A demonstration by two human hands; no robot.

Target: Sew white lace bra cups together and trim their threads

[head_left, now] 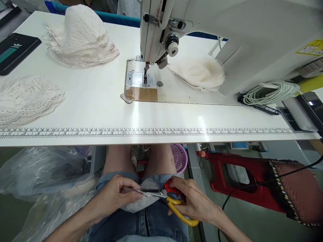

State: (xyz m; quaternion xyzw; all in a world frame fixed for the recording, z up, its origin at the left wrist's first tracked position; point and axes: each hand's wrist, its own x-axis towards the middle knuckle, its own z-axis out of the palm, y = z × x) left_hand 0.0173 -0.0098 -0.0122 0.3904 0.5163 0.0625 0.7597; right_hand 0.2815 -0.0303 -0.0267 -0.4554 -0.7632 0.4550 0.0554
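Over my lap, my right hand (185, 198) is closed around a pair of scissors (174, 201) with one red and one yellow handle. Their blades point left and reach the edge of a small white fabric piece (141, 203). My left hand (123, 193) pinches that fabric between thumb and fingers near the blade tips. A short dark reddish thread shows at the pinched edge. Part of the fabric is hidden behind my fingers and the scissors.
A sewing machine (145, 77) stands on the white table (101, 111), with cream fabric pieces (202, 74) beside its needle. White fabric stacks (83, 37) and a black phone (17, 50) lie left. A ruler strip (151, 132) runs along the front edge. A red stool (239, 181) stands right.
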